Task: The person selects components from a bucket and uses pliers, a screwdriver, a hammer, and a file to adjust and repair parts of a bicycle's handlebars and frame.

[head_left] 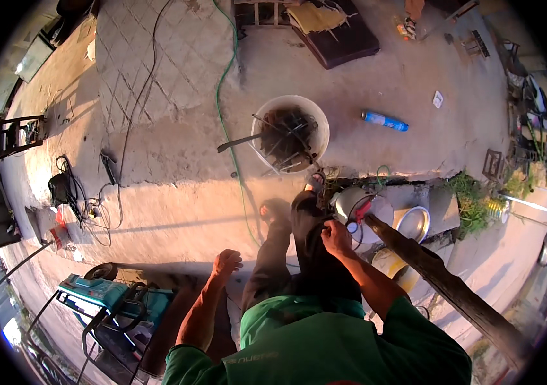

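Observation:
My left hand (pixel 227 262) hangs in the air beside my left leg, fingers loosely curled in and nothing visible in them. Curled in a loose fist, my right hand (pixel 338 239) is over or beside my dark trouser leg (pixel 309 224); I see nothing in it. Ahead of my feet stands a white bucket (pixel 322 122) holding a dark tangle of metal rods and tools. A long flat bar (pixel 238 142) sticks out over its left rim. Near my right hand are a pale rounded container (pixel 349 200) and a red object (pixel 363 210).
A green hose (pixel 222 83) runs along the floor left of the bucket. A wooden post (pixel 427 263) rises at my right, by a metal basin (pixel 413 223). A blue canister (pixel 385 121) lies ahead right. Black cables (pixel 81 199) and a teal machine (pixel 97 292) are leftward.

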A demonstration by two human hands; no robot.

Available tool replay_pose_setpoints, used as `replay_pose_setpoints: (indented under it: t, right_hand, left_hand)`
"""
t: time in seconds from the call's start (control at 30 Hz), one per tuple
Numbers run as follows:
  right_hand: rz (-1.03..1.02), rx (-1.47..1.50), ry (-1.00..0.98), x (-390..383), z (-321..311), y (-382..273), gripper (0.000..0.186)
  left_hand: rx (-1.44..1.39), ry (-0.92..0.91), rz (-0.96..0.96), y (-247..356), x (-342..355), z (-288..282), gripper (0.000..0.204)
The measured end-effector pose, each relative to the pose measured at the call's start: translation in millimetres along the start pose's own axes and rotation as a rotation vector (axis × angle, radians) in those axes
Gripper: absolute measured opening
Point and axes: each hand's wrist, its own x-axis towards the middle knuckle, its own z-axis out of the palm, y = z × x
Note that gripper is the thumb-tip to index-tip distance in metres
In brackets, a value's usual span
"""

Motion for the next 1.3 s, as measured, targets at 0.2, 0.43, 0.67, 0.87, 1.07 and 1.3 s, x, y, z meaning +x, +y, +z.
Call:
replay_pose_setpoints:
  t: [0.2, 0.43, 0.67, 0.87, 1.07, 1.3]
  right_hand:
    - [-0.189, -0.098, -0.184, 27, 25, 5, 0.025]
    - [-0.261, -0.167, -0.206, 100, 5, -5, 0.022]
    - [-0.268, -0.165, -0.231, 127, 12, 11, 0.027]
    - [-0.260, -0.175, -0.253, 142, 12, 13, 0.019]
    - [-0.219, -0.216, -0.348, 147, 16, 17, 0.020]
    - [-0.225, -0.202, -0.368, 163, 12, 16, 0.014]
  left_hand:
    - [-0.016, 0.052, -0.017, 49, 56, 14, 0.028]
    - [-0.018, -0.040, 0.088, 136, 140, 73, 0.031]
    - [0.273, -0.094, 0.386, 182, 248, 138, 0.029]
    - [0.328, -0.090, 0.748, 192, 314, 170, 0.030]
    - [0.540, 0.137, 0.489, 266, 340, 222, 0.040]
    - [0.808, 0.225, 0.483, 272, 368, 247, 0.048]
